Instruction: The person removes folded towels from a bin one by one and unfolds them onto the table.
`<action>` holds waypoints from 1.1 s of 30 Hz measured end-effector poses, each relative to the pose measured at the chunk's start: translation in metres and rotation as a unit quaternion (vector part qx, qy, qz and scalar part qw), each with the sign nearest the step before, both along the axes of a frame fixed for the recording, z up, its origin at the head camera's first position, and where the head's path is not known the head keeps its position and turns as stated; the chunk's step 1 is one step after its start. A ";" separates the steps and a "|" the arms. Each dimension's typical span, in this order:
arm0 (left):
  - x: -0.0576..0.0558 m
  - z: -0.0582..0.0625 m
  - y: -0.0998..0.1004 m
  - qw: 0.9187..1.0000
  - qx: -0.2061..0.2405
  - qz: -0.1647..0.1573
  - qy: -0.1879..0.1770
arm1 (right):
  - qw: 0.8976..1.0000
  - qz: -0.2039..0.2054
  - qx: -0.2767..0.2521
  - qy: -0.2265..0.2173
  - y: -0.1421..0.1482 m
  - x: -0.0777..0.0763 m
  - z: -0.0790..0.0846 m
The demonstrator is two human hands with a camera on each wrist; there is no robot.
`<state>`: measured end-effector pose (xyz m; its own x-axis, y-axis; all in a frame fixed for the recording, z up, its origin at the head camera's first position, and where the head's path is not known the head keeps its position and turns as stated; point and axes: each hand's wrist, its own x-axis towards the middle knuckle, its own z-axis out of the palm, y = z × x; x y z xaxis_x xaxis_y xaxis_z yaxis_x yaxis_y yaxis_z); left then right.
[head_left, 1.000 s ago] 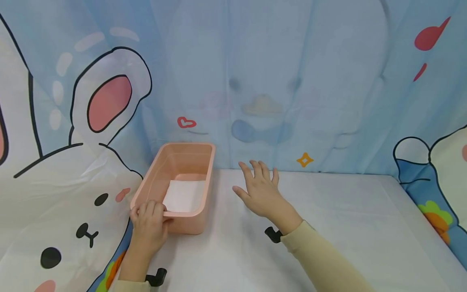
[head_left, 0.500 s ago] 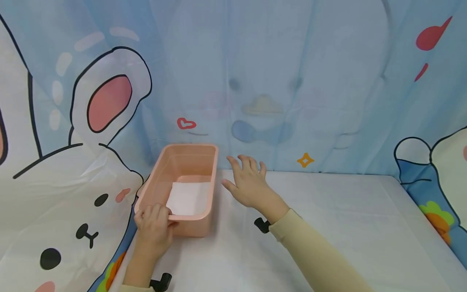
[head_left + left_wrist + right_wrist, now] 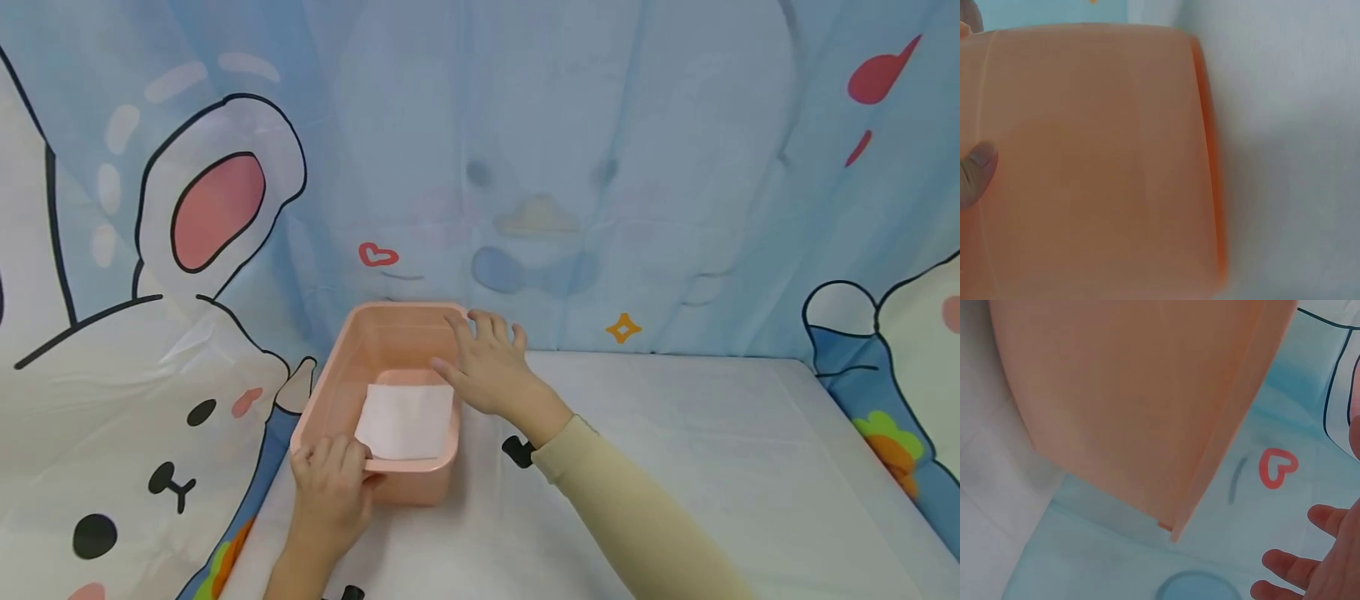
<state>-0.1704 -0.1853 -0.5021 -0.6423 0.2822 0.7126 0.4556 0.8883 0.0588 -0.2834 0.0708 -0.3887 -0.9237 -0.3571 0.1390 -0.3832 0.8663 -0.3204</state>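
A peach-coloured plastic bin (image 3: 442,433) stands on the left part of the white table, with a white square sheet (image 3: 405,421) lying inside on its bottom. My left hand (image 3: 330,492) grips the near rim at its left corner, fingers over the edge. In the left wrist view the thumb (image 3: 977,172) presses the outside of the bin's wall (image 3: 1097,162). My right hand (image 3: 491,367) hovers at the bin's far right rim with its fingers spread. The right wrist view has those fingers (image 3: 1291,565) apart from the bin's side (image 3: 1122,394).
A blue cloth backdrop (image 3: 540,167) with cartoon prints hangs behind the table. A printed rabbit (image 3: 150,400) covers the cloth on the left side. The white tabletop (image 3: 660,467) stretches to the right of the bin.
The bin has shifted right and toward me, with my left hand holding its rim. My right hand has moved left, from beside the bin to its far right rim.
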 end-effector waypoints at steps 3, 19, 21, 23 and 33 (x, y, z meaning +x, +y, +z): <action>0.004 -0.002 0.004 1.000 0.000 -0.005 0.005 | 1.000 -0.003 0.002 -0.005 -0.005 -0.002 0.005; 0.021 -0.002 0.016 1.000 0.019 -0.011 -0.003 | 0.998 -0.004 0.035 -0.055 -0.029 -0.018 0.018; 0.023 -0.003 0.017 1.000 0.019 -0.011 -0.002 | 0.997 -0.003 0.035 -0.065 -0.032 -0.022 0.018; 0.025 -0.003 0.017 1.000 0.022 -0.016 0.006 | 0.997 -0.004 0.036 -0.075 -0.035 -0.026 0.018; 0.031 -0.004 0.027 0.999 0.034 -0.019 0.006 | 0.995 0.000 0.078 -0.064 -0.052 -0.032 0.029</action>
